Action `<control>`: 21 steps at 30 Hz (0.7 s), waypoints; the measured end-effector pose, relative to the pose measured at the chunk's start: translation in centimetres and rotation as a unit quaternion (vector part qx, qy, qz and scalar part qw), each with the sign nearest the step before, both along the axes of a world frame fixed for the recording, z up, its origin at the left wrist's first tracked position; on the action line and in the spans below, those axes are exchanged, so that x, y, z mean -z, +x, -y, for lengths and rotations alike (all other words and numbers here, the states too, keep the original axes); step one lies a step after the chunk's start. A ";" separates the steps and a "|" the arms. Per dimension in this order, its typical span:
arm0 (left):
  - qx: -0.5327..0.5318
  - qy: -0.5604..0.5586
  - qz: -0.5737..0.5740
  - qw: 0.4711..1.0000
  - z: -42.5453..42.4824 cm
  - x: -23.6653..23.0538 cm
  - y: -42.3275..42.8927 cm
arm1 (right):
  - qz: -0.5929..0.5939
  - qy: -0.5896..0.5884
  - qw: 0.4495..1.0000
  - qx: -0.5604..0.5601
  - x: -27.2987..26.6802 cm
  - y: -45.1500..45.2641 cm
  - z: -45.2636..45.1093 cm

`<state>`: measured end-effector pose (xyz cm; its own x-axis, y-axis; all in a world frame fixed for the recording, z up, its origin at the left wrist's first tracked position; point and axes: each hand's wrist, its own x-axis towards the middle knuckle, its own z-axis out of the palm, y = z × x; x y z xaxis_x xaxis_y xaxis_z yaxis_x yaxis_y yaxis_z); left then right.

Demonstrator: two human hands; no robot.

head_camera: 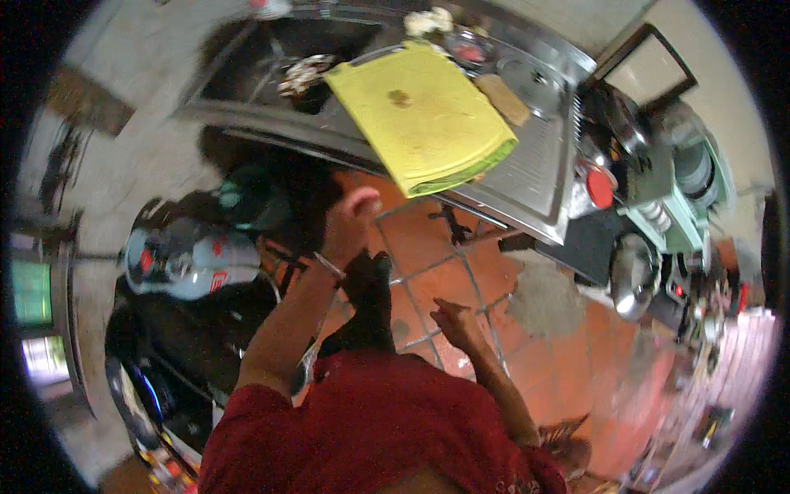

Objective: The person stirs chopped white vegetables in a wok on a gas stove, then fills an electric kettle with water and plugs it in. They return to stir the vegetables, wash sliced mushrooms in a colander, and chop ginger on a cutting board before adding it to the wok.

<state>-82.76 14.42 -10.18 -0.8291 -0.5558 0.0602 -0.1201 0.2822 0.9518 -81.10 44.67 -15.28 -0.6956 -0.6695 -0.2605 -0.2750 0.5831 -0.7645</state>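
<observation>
My left hand (353,216), blurred, is raised in front of the steel sink's front edge; whether its fingers are closed is unclear. Lower and to the right, my right hand (458,322) hangs over the tiled floor with its index finger extended and nothing visible in it. Beyond both hands, a yellow cutting board (438,129) lies across the steel sink unit (524,179) and overhangs its front. It has a green near edge and a brown spot. Brown-and-white pieces, perhaps mushrooms (307,74), sit left of the board by the dark basin (247,74).
Behind the board are white food pieces (428,22) and a bowl with pink contents (469,50). A brown block (503,100) and a lid (534,86) lie right. A red-topped container (598,188), dish rack (669,179) and metal pan (636,278) stand farther right; bluish bottles (216,262) are left.
</observation>
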 end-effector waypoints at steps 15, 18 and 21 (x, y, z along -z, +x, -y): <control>0.084 -0.330 -0.111 0.934 8.6 3.5 -23.9 | 0.081 -0.113 0.924 0.356 -6.3 -14.7 3.3; 0.056 -0.335 -0.094 0.936 8.3 3.5 -23.9 | 0.098 -0.162 0.920 0.342 -6.3 -16.4 4.8; 0.017 -0.282 -0.027 0.959 7.0 3.1 -23.6 | 0.120 -0.216 0.919 0.306 -5.6 -19.6 6.3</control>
<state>-106.38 7.41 -13.24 -0.8337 -0.3947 0.3861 -0.0566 0.7567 0.6513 -100.71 38.38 -9.67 -0.9336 -0.2483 -0.2583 0.2116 0.1998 -0.9567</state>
